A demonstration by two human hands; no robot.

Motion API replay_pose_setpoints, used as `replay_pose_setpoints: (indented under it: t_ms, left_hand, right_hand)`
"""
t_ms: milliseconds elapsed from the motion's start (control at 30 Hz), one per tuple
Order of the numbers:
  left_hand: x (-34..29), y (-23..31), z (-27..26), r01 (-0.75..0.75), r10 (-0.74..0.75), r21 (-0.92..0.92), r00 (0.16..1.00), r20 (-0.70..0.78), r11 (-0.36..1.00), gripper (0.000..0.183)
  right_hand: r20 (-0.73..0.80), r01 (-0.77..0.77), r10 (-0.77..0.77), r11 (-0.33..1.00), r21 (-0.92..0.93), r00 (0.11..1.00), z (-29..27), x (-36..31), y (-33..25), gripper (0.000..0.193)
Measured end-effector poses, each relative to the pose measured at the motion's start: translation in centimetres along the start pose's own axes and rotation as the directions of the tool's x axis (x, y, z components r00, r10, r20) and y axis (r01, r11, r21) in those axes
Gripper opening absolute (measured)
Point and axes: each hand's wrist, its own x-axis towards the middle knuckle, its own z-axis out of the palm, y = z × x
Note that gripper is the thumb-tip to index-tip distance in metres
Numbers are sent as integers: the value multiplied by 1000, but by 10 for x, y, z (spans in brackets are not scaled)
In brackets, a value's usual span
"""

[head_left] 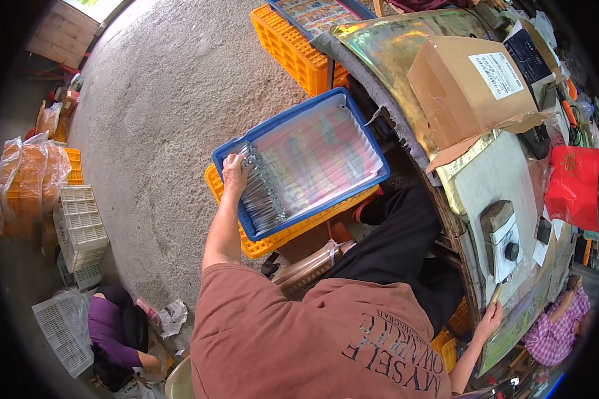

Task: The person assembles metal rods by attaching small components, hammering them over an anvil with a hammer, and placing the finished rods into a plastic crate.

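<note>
At far left, I see white slatted plastic crates point(81, 223). Mid-view, the left hand point(235, 171) curls its fingers over thin silvery metal pieces point(263, 199), rowed along the left end of a blue rectangular plastic tray point(323, 205) upon a yellow-orange crate point(279, 238); their grip I cannot tell. Rightward, the right hand point(489, 322) pinches a slim pale stick point(497, 292), fingers nearly closed.

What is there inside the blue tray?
Thin silvery pieces, at its left end, and a pale lining. The left hand covers some pieces; the lining hides the base.
</note>
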Motion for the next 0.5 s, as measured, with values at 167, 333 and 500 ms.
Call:
replay_pose_setpoints:
  t_ms: [167, 333, 500]
  left_hand:
    - [2, 6, -10, 16, -13, -49, 998, 56, 999, 40]
    - [4, 6, -16, 73, -59, -92, 988, 145, 993, 47]
    - [1, 4, -17, 34, -29, -50, 993, 113, 998, 53]
  right_hand:
    - [-10, -19, 19, 1000, 13, 1000, 1, 0, 2, 32]
    - [-9, -12, 12, 1000, -12, 1000, 0, 0, -3, 32]
    - [-9, -14, 14, 1000, -12, 1000, 0, 0, -2, 33]
